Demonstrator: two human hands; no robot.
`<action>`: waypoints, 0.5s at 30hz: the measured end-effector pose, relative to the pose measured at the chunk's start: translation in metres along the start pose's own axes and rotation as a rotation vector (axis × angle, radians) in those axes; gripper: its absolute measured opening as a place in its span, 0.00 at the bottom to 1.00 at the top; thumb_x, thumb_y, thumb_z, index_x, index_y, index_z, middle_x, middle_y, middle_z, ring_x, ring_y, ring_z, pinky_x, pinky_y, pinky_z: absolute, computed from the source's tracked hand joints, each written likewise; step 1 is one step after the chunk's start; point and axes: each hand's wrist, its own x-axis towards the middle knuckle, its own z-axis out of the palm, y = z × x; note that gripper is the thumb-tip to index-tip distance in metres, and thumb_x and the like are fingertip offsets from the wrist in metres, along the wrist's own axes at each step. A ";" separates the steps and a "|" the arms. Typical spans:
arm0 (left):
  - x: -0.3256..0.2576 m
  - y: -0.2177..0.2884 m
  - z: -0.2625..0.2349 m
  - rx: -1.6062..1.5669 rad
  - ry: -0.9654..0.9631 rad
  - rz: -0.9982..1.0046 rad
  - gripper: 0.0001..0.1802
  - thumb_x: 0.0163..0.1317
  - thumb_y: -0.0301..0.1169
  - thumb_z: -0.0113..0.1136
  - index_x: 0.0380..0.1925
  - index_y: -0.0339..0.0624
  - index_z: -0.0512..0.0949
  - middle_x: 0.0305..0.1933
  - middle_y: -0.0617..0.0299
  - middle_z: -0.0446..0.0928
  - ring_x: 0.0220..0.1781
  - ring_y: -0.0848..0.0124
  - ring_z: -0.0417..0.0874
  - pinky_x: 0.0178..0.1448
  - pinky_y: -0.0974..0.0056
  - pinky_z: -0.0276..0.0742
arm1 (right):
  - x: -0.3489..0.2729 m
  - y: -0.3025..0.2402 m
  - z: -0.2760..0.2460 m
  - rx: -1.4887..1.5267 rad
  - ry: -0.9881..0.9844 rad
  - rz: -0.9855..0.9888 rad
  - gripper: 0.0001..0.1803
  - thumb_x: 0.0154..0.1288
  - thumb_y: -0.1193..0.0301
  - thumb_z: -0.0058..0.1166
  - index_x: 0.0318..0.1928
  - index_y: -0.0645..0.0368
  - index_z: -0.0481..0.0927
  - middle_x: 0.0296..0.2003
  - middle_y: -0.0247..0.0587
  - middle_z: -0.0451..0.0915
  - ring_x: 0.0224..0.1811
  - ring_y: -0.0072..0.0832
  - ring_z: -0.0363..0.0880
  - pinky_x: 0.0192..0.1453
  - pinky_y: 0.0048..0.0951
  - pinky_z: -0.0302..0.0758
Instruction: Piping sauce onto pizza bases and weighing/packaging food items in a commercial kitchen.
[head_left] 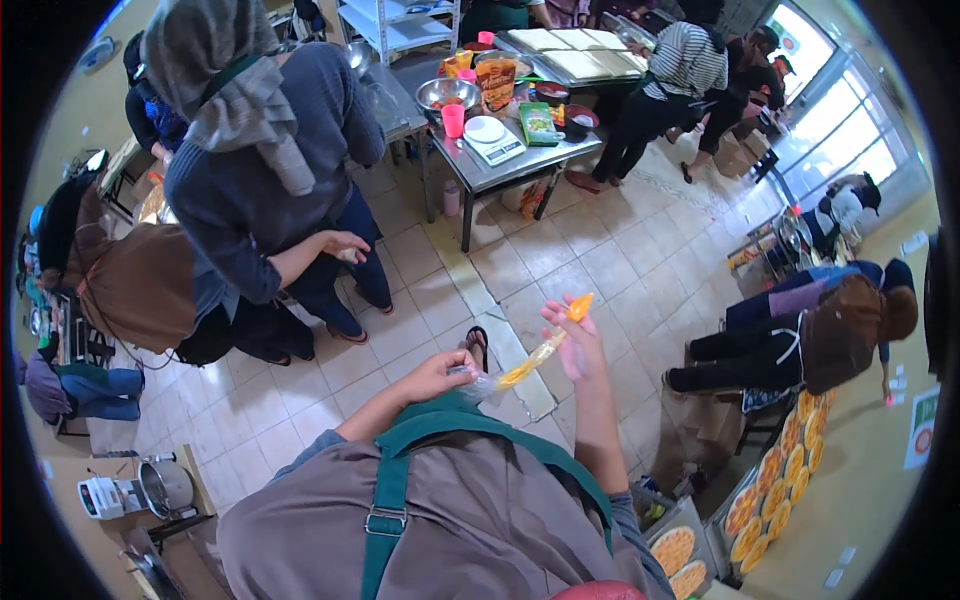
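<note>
A clear plastic piping bag [533, 362] with yellow-orange filling stretches slantwise between my two hands, in front of my apron. My left hand [440, 378] pinches the slack, transparent end of the bag. The filled, bright orange end [580, 306] points up and to the right, held at the fingers of my right hand [580, 348]. Most of the filling is a thin yellow streak along the bag's length. How the right fingers wrap the bag is partly hidden behind it.
Ahead stands a metal table [480, 180] with a kitchen scale [490, 138], pink cup [453, 121] and bowls. A person in a grey headscarf [215, 85] stands close at left. Round pizza-like items [770, 490] fill a rack at lower right. A stand mixer [140, 490] is at lower left.
</note>
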 end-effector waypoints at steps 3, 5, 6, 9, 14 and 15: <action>0.053 -0.003 -0.043 -0.125 0.027 -0.041 0.05 0.64 0.30 0.55 0.34 0.42 0.71 0.43 0.62 0.76 0.47 0.75 0.74 0.55 0.67 0.68 | 0.081 -0.003 0.010 -0.082 -0.037 0.071 0.26 0.63 0.76 0.50 0.61 0.58 0.59 0.51 0.43 0.72 0.52 0.31 0.74 0.52 0.34 0.71; 0.092 0.001 -0.071 -0.148 0.024 -0.042 0.05 0.64 0.31 0.55 0.33 0.42 0.71 0.43 0.62 0.77 0.47 0.75 0.74 0.55 0.68 0.68 | 0.128 -0.005 0.013 -0.154 -0.073 0.125 0.26 0.64 0.76 0.49 0.62 0.59 0.59 0.51 0.43 0.73 0.50 0.30 0.75 0.51 0.34 0.71; 0.114 0.008 -0.085 -0.090 0.036 -0.033 0.07 0.63 0.32 0.55 0.34 0.41 0.72 0.40 0.64 0.76 0.45 0.77 0.74 0.52 0.69 0.69 | 0.152 -0.012 0.018 -0.164 -0.075 0.135 0.26 0.64 0.76 0.49 0.62 0.59 0.59 0.51 0.43 0.73 0.50 0.30 0.75 0.51 0.34 0.71; 0.169 0.032 -0.124 -0.039 0.059 -0.013 0.08 0.63 0.33 0.56 0.34 0.40 0.72 0.38 0.66 0.76 0.42 0.78 0.74 0.49 0.70 0.70 | 0.217 -0.036 0.038 -0.306 -0.139 0.181 0.24 0.65 0.73 0.47 0.61 0.57 0.61 0.49 0.41 0.75 0.48 0.29 0.77 0.50 0.33 0.72; 0.228 0.071 -0.183 -0.045 0.166 -0.054 0.07 0.64 0.32 0.55 0.34 0.41 0.72 0.40 0.64 0.76 0.42 0.76 0.74 0.49 0.68 0.70 | 0.333 -0.053 0.063 -0.503 -0.161 0.330 0.21 0.66 0.71 0.46 0.60 0.57 0.63 0.46 0.40 0.76 0.43 0.28 0.79 0.46 0.31 0.73; 0.238 0.080 -0.192 -0.002 0.218 -0.018 0.07 0.64 0.32 0.55 0.34 0.41 0.72 0.40 0.64 0.75 0.40 0.76 0.73 0.47 0.69 0.71 | 0.362 -0.053 0.069 -0.536 -0.228 0.339 0.21 0.67 0.71 0.46 0.59 0.56 0.64 0.46 0.41 0.76 0.43 0.28 0.79 0.45 0.31 0.74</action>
